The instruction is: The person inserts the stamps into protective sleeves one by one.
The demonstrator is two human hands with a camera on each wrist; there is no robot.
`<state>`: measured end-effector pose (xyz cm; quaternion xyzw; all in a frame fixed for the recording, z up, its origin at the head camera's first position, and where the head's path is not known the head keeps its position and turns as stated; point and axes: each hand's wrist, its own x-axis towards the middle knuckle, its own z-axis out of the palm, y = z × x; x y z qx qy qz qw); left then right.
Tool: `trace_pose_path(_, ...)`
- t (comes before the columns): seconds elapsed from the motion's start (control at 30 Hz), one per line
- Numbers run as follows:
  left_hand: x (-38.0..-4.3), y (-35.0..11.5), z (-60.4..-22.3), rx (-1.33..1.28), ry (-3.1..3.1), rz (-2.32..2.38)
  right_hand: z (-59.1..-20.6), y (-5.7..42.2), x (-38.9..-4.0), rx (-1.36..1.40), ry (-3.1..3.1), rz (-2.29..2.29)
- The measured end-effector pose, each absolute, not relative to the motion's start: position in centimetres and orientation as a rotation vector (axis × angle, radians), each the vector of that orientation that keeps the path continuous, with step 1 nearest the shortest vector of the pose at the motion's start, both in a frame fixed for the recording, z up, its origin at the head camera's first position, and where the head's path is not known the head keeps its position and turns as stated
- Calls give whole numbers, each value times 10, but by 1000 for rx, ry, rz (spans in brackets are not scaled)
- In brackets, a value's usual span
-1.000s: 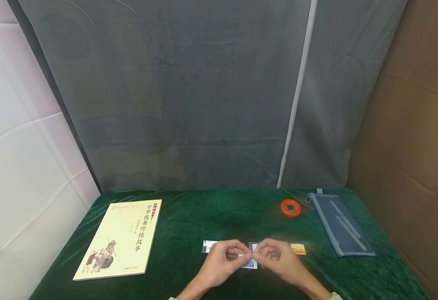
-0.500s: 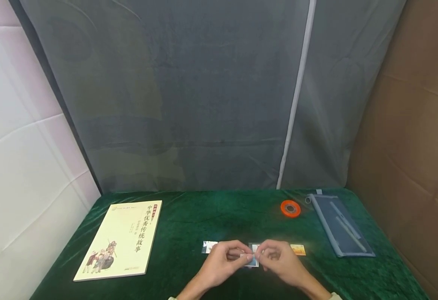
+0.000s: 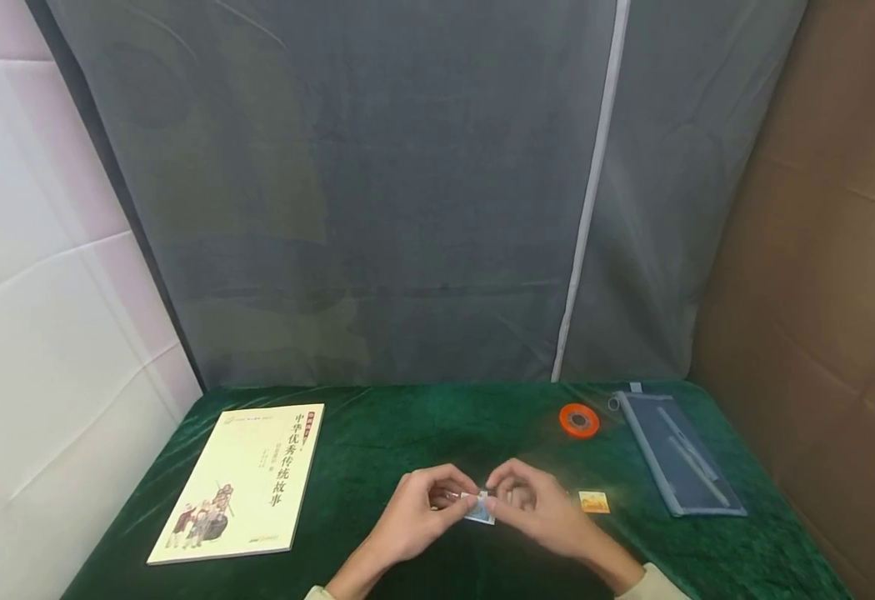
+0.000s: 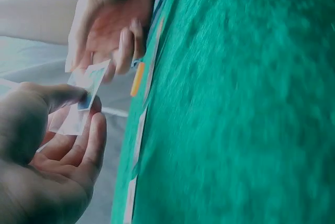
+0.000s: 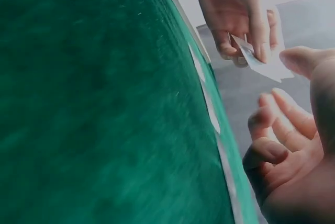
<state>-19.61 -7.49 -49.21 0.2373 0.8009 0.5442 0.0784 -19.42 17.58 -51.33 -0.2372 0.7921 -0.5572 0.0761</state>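
Observation:
In the head view my left hand point(image 3: 418, 512) pinches a small blue stamp-like picture point(image 3: 480, 510) with a white border. The left wrist view shows my left thumb pressing the blue picture point(image 4: 85, 102) against a clear plastic sleeve point(image 4: 68, 122), fingers behind. My right hand point(image 3: 538, 508) is at its right side. Seen from the right wrist, my right thumb point(image 5: 296, 59) is right at the edge of the sleeve point(image 5: 275, 69), while the other fingers point(image 5: 285, 122) are loosely bent and apart from it. Both hands are raised above the green cloth.
A small yellow picture point(image 3: 594, 502) lies right of the hands. Several flat pale pieces point(image 5: 212, 111) lie along the green cloth point(image 3: 377, 433). Farther back are an orange ring-shaped roll point(image 3: 579, 421) and a blue zip pouch point(image 3: 681, 458) with pens. A book point(image 3: 238, 483) lies left.
Both hands have moved left and slightly up with the blue picture. My right index finger has parted from the left fingertips. The pale pieces beside the hands are hidden in the head view now.

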Motion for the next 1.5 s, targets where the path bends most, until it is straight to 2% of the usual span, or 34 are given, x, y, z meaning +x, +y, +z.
trace_pose_path(0.2, -198, -95, -492, 698, 2475, 1555, -505, 144, -204, -824, 2400, -1600)
trace_pose_path(0.77, -207, -160, -488, 418, 2805, 1405, -506, 59, -237, -880, 2619, -1448)
trace_pose_path(1.13, -207, -170, -487, 335, 2871, 1302, -509, 37, -242, -853, 2687, -1288)
trace_pose_path(1.5, -203, -171, -490, 319, 2893, 1217, -516, 30, -234, -907, 2922, -982)
